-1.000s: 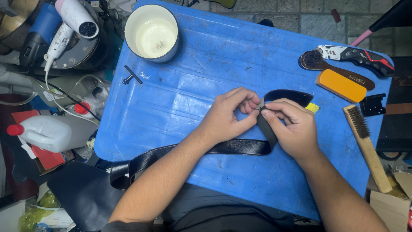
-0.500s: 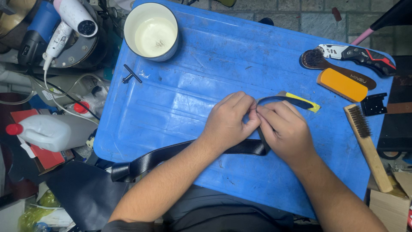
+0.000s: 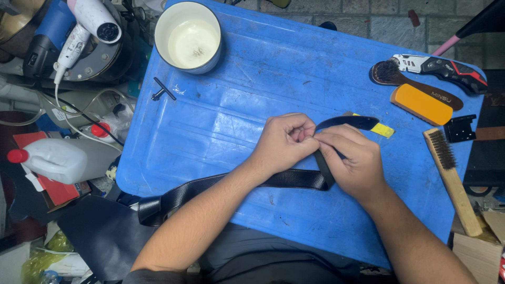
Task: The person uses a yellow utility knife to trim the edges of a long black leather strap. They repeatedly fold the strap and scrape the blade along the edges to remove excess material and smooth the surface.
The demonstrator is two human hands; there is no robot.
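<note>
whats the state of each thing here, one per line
left hand: closed, pinching the belt
right hand: closed on the belt
belt: bent over, one end hanging off the table
cup: upright, nearly empty
wooden brush: lying flat, bristles sideways
utility knife: lying flat

- On my worktop (image 3: 252,79), the leather strap (image 3: 294,179) lies across the near middle, its end trailing off the left edge.
- The bowl (image 3: 189,37) sits at the far left corner, a small T-shaped tool (image 3: 163,89) just before it.
- At the right lie a utility knife (image 3: 442,67), a sanding block (image 3: 421,104) and a wire brush (image 3: 452,179).
- Left of the worktop I see a hair dryer (image 3: 89,21) behind a jug (image 3: 58,158).
</note>
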